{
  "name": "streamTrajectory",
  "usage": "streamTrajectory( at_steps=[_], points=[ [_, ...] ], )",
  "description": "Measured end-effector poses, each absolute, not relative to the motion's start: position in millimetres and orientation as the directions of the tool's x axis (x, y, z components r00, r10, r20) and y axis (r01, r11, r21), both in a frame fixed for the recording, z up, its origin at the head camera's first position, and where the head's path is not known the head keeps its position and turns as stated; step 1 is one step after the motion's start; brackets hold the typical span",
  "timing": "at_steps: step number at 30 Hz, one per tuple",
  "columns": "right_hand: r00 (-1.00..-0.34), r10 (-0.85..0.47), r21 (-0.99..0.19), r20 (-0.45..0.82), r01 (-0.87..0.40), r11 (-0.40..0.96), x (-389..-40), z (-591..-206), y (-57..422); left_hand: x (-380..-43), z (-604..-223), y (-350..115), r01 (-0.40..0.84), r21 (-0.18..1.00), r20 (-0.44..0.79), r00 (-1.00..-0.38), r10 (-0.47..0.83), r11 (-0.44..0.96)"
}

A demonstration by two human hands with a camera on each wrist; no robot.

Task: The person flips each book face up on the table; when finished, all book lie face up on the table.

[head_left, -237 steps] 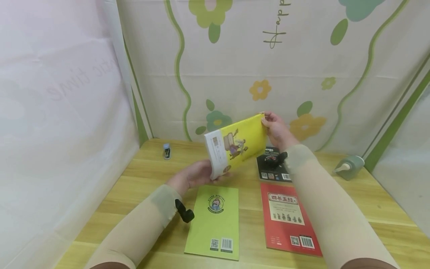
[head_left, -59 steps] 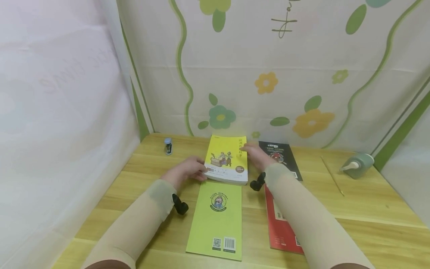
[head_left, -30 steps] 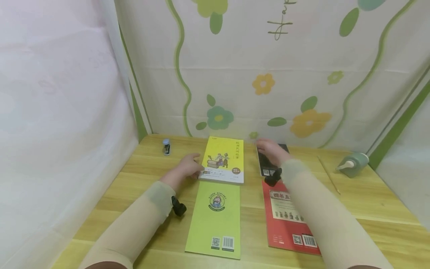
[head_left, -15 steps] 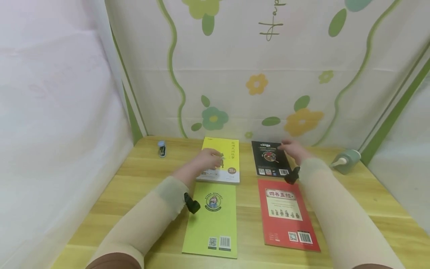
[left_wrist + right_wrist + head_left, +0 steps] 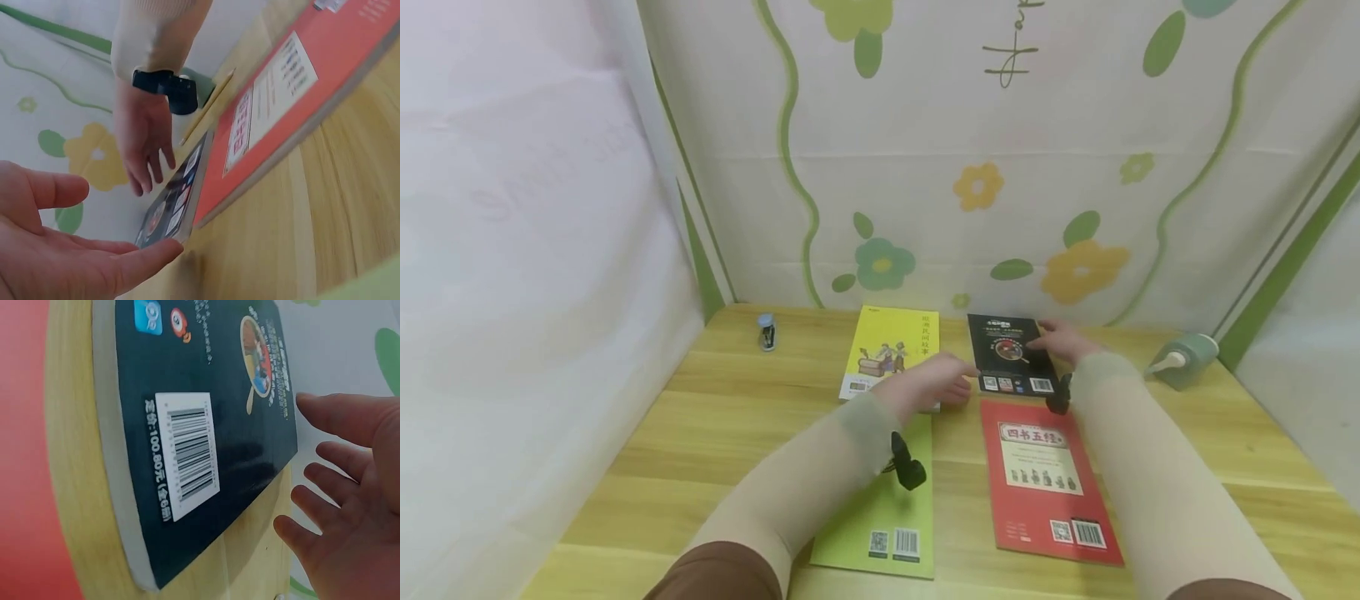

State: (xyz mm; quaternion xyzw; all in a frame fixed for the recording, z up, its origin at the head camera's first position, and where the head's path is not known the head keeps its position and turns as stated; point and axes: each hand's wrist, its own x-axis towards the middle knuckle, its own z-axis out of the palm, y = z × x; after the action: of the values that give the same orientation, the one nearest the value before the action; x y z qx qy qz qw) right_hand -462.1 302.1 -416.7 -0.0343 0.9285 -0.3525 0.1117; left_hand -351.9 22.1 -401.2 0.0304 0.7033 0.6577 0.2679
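A black book (image 5: 1011, 358) lies flat at the back of the table between my two hands. My left hand (image 5: 928, 383) reaches over the near right corner of the yellow book (image 5: 887, 342), fingertips close to the black book's left edge. In the left wrist view, the left hand (image 5: 75, 256) has its thumb and fingers extended and spread. My right hand (image 5: 1067, 340) is at the black book's right side; in the right wrist view its fingers (image 5: 340, 465) are spread beside the edge, gripping nothing. Whether either hand touches the book, I cannot tell.
A red book (image 5: 1045, 483) lies in front of the black one. The green book (image 5: 872, 537) is partly covered by my left arm. A small blue-capped bottle (image 5: 767, 332) stands back left, a grey-green nozzle bottle (image 5: 1187, 360) lies right. A pencil-like stick (image 5: 209, 105) lies near the right arm.
The yellow book, held up in both hands in the oldest frame, now lies flat behind the green book. My left hand has moved right across it; my right hand has shifted to the black book's right side.
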Motion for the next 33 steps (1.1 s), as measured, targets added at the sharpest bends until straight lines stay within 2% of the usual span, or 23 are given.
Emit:
streamTrajectory(
  at_steps=[6,12,18,27,33],
  points=[
    [-0.971,-0.133,-0.599,-0.199,0.013,0.801,-481.5,-427.6,301.2,-350.1,-401.9,40.9,-0.374,0.926,-0.367,-0.872,0.323,0.042],
    [-0.972,-0.204,-0.61,-0.118,-0.091,0.787,-510.7,-453.5,316.8,-347.8,-402.1,48.0,-0.382,0.924,-0.377,-0.886,0.27,0.035],
    [-0.946,-0.312,-0.638,-0.091,-0.186,0.748,-502.9,-440.0,304.1,-349.4,-402.8,45.2,-0.402,0.916,-0.384,-0.879,0.282,-0.004],
    [-0.933,-0.339,-0.622,-0.119,-0.196,0.758,-508.3,-431.7,299.5,-350.3,-403.6,45.9,-0.399,0.916,-0.378,-0.883,0.277,-0.021],
    [-0.939,-0.323,-0.572,-0.119,-0.201,0.795,-511.0,-435.7,300.2,-351.9,-405.0,45.0,-0.417,0.908,-0.389,-0.875,0.288,-0.041]
  ],
)
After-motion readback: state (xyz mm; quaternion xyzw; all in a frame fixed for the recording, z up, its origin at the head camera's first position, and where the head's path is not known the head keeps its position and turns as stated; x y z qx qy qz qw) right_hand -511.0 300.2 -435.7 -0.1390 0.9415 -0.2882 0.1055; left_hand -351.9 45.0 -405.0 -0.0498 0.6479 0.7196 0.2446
